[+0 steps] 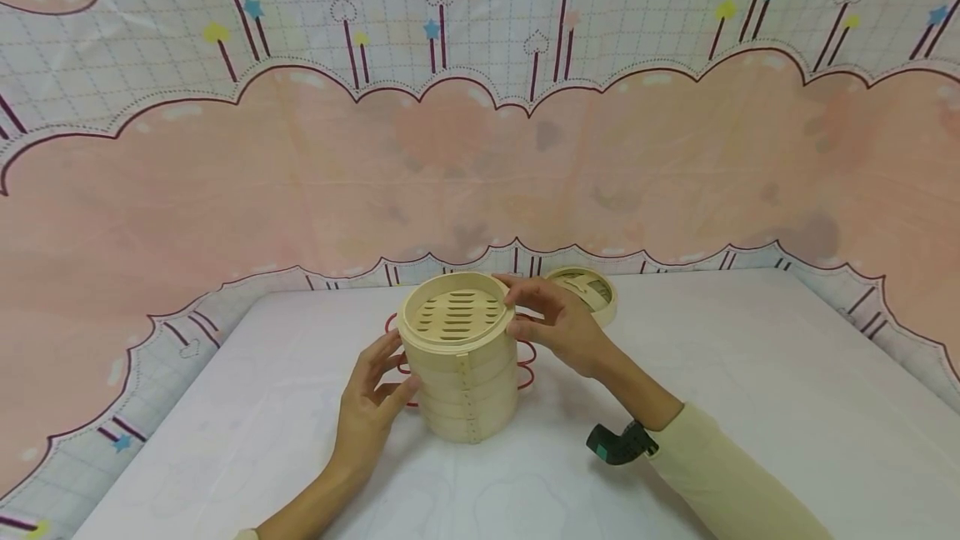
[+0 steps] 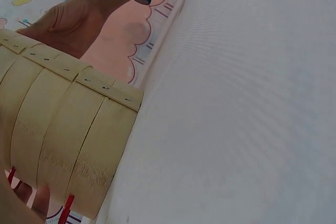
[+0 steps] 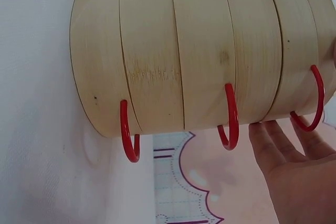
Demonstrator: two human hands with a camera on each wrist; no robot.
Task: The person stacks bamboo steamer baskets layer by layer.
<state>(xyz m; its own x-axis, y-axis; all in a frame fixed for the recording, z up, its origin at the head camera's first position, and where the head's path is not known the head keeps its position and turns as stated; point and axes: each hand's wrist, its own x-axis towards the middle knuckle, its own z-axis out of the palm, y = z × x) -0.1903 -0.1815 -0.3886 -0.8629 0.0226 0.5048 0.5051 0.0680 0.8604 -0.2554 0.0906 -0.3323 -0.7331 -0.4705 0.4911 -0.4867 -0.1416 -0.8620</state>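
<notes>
A tall stack of round bamboo steamer baskets [image 1: 468,394] stands on the white table, its slatted top [image 1: 457,317] facing up. My left hand [image 1: 367,394] grips its left side, thumb on the front wall and fingers toward the back; in the left wrist view, its fingertips [image 2: 39,203] show beside a red handle [image 2: 66,209]. At the upper right, my right hand [image 1: 558,323] pinches the top rim between thumb and fingers. The right wrist view shows that hand [image 3: 299,182] near the upper tiers, with red loop handles [image 3: 231,116] along the wall.
Behind the right hand, a round bamboo lid [image 1: 609,307] with a woven top lies on the table [image 1: 750,373]. A patterned pink and white cloth [image 1: 450,157] hangs behind the table. A dark device [image 1: 621,443] is strapped to the right wrist.
</notes>
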